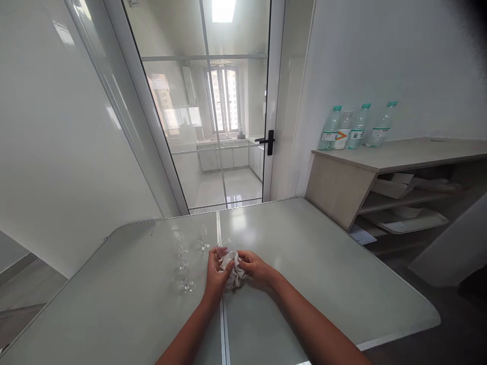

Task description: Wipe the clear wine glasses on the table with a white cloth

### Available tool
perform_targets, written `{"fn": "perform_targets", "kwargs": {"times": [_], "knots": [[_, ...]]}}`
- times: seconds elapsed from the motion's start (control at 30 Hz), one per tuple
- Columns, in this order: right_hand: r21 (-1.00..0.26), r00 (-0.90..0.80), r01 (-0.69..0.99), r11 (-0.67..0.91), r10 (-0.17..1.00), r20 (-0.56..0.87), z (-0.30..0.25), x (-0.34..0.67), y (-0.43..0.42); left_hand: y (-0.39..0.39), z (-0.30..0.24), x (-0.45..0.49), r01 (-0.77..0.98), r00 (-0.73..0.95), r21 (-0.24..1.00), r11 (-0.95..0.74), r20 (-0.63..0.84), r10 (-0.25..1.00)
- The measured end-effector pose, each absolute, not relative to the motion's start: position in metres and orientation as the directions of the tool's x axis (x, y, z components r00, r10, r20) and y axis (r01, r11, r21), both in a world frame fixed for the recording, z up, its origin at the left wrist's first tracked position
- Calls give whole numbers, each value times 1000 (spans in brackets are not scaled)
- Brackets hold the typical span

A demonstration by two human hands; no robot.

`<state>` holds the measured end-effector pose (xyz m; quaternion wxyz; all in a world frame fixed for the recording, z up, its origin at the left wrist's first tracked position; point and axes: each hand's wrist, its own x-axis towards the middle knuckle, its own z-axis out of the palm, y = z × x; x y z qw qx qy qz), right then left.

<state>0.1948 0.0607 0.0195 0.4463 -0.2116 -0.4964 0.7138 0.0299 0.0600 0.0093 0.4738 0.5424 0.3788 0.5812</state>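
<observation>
Above the table's middle seam, my left hand (216,274) is closed around a clear glass (227,244), whose rim shows just past the fingers. A crumpled white cloth (236,274) is bunched against this glass. My right hand (257,267) pinches the cloth from the right side. The lower part of the glass is hidden by the cloth and fingers. To the left of my hands, several clear stemmed glasses stand on the table, among them a near one (187,287) and a far one (204,246); their outlines are faint.
The pale glossy table (297,243) has a metal seam down its middle. Beyond it stands a glass door (239,177) with a black handle (270,142). On the right, a wooden shelf unit (342,177) carries several plastic bottles (357,129) on top and trays inside.
</observation>
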Motion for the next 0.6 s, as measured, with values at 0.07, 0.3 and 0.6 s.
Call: {"fn": "perform_targets", "kwargs": {"times": [0.07, 0.3, 0.6], "knots": [[-851, -574, -458, -256, 816, 64, 25, 196, 55, 59, 10, 29, -262, 178, 940, -220, 271, 946], [-988, -569, -151, -28, 820, 64, 42, 199, 50, 55, 8, 31, -352, 154, 908, -228, 296, 943], [-884, -297, 220, 412, 892, 341, 26, 184, 57, 59, 9, 27, -258, 33, 937, -235, 251, 967]]}}
